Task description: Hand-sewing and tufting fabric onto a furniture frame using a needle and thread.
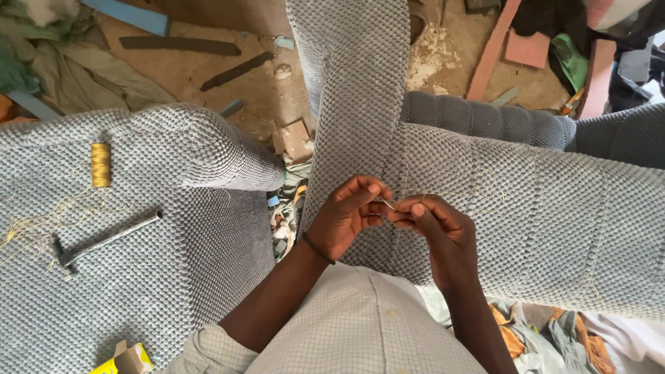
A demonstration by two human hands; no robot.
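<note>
Two hands at work: left hand [346, 218] and right hand [433, 232], fingers pinched together on one thin needle [386, 203] against grey knobbly upholstery fabric [540, 208]. On a second padded cushion [173, 208]: one yellow cylindrical thread spool [100, 165], one metal hammer [104, 242].

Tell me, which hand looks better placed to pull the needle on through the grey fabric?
Probably the left hand: its fingers pinch the needle at the seam of the grey fabric. The right hand seems only to steady it.
</note>
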